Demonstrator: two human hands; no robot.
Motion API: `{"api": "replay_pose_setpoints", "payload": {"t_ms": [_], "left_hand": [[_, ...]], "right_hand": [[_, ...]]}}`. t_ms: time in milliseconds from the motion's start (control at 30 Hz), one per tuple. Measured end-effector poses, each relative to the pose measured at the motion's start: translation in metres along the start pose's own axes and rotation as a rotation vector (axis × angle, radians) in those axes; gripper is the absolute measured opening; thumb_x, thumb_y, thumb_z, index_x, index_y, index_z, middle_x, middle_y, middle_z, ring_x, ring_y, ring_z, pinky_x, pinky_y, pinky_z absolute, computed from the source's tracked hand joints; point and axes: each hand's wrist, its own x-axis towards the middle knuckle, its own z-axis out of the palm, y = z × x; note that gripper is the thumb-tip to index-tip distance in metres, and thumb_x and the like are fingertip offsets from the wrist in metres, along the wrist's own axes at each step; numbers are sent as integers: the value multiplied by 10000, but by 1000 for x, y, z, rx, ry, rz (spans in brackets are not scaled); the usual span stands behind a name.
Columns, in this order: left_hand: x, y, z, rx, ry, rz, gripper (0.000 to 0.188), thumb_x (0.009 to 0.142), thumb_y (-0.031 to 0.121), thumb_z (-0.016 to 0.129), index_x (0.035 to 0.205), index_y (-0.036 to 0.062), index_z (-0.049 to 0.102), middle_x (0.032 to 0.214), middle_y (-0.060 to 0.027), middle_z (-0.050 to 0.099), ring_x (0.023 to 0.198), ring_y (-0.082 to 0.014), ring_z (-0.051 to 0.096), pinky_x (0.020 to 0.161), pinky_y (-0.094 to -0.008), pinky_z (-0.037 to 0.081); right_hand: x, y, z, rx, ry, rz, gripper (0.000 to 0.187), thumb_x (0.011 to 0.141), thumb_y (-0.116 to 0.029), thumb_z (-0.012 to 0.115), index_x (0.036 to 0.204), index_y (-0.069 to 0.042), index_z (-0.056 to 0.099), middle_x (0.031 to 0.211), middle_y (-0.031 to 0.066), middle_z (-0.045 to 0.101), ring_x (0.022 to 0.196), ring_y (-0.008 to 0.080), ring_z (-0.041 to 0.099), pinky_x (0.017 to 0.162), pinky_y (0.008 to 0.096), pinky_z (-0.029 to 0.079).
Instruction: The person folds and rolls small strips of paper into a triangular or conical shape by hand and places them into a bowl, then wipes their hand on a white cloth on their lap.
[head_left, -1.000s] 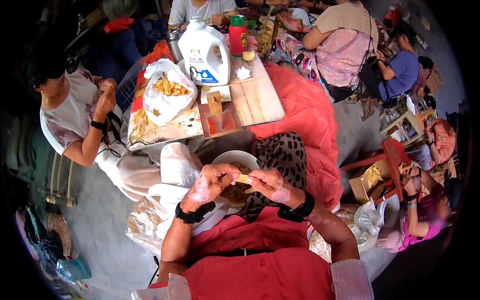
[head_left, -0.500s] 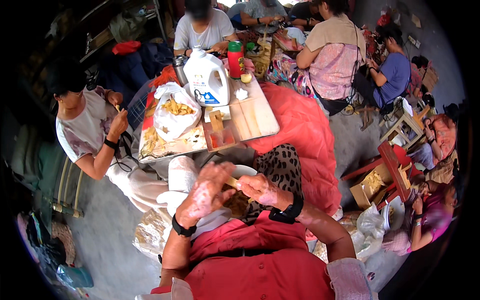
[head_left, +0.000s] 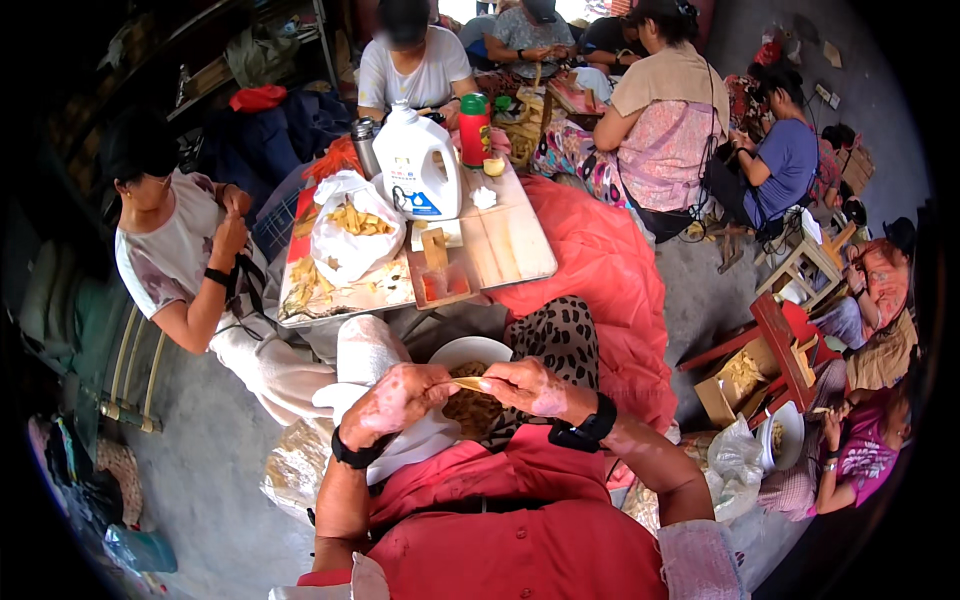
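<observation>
Between my two hands, above my lap, stretches a pale yellow folded strip [head_left: 467, 382] whose kind I cannot make out. My left hand [head_left: 405, 398] pinches its left end. At the other end my right hand [head_left: 530, 387] has its fingers closed on the strip. Right below them, a white bowl [head_left: 462, 350] sits in my lap between my knees. Yellowish-brown pieces [head_left: 474, 417] like the strip lie in the bowl, partly hidden by my hands.
Ahead stands a low table [head_left: 520, 245] with a white jug [head_left: 415, 165], a plastic bag of yellow strips [head_left: 360, 220] and a small wooden box [head_left: 440, 280]. Red sheeting [head_left: 600, 290] hangs at its right. A person [head_left: 175, 250] sits at left; several others work around.
My left hand was blurred, with fingers spread beside the strip; now it is closed on the strip's left end. The strip has turned from slanted to nearly level.
</observation>
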Motion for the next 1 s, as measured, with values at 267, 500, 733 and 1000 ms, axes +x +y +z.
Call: {"api": "replay_pose_setpoints", "payload": {"t_ms": [267, 500, 733, 1000], "left_hand": [[-13, -8, -22, -664, 334, -211, 241, 861, 168, 626, 688, 7, 577, 574, 27, 487, 492, -44, 375, 447, -214, 279], [-21, -18, -39, -1756, 537, 59, 247, 942, 126, 496, 725, 9, 507, 555, 30, 378, 436, -32, 282, 372, -174, 213], [-23, -7, -42, -1820, 707, 215, 254, 968, 182, 461, 792, 14, 533, 557, 33, 381, 432, -38, 305, 378, -171, 250], [-3, -2, -4, -222, 526, 181, 311, 881, 9, 558, 1184, -58, 546, 1191, -182, 577, 1159, -266, 515, 976, -327, 391]], "right_hand": [[35, -19, 24, 143, 59, -62, 201, 959, -194, 474, 915, -16, 557, 622, 73, 537, 531, 202, 534, 513, 324, 426], [61, -40, 36, 124, 208, -183, 157, 934, -150, 524, 862, -13, 503, 599, 123, 463, 498, 222, 460, 484, 348, 374], [81, -56, 50, 53, 246, -336, 121, 930, -124, 521, 906, -5, 521, 673, 169, 508, 570, 297, 542, 506, 364, 390], [69, -36, 46, 193, 341, -227, 120, 920, -96, 507, 861, 7, 524, 622, 139, 498, 521, 195, 463, 501, 337, 385]]}}
